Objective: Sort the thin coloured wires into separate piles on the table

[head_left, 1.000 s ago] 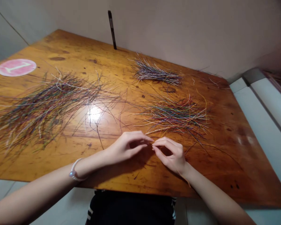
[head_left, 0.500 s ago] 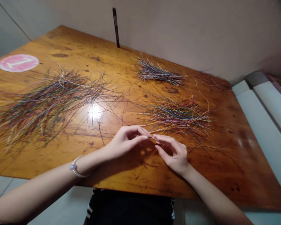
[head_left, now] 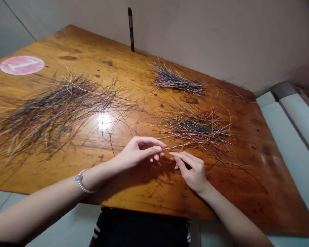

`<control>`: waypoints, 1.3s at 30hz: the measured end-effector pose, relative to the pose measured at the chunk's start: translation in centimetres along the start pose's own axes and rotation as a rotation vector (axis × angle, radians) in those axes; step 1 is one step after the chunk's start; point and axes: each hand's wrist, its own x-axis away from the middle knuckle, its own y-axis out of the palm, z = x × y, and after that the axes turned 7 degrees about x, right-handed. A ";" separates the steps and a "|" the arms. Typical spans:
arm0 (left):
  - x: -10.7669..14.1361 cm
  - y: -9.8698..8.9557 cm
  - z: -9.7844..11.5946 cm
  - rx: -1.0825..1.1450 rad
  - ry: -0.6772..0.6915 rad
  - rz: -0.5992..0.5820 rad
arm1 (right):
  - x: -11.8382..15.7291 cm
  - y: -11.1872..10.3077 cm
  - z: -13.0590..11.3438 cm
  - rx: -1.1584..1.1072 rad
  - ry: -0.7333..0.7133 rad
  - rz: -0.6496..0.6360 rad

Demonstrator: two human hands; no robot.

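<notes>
My left hand, with a beaded bracelet at the wrist, is closed in a pinch above the table's near half. From its fingertips a thin coloured wire sticks out to the right. My right hand is just to the right, thumb and index finger pressed together. A faint thin strand curves between the two hands, but whether the right fingertips grip it is too fine to see. Just beyond them lies a loose bundle of many-coloured wires.
A large spread of mixed wires covers the left of the wooden table. A smaller bundle of grey-violet wires lies at the back. A black pen stands upright near the wall, and a pink round label is at far left.
My hands, whose fingertips were nearly touching, have drawn slightly apart. The wire now shows pointing right from my left fingertips. My right fingers have closed together. The view has shifted slightly.
</notes>
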 end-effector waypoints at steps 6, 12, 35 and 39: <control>0.0 -0.1 -0.1 0.012 0.041 0.024 | 0.0 0.0 0.1 -0.057 0.051 0.004; 0.1 -0.3 -0.3 -0.055 0.142 0.074 | 0.0 0.2 0.2 -0.025 0.006 0.004; -0.3 -0.4 -0.2 0.037 0.136 0.194 | 0.1 0.3 0.6 0.064 -0.234 0.001; -0.6 -1.0 0.9 0.303 0.152 0.297 | 0.0 0.2 0.6 0.079 -0.212 0.025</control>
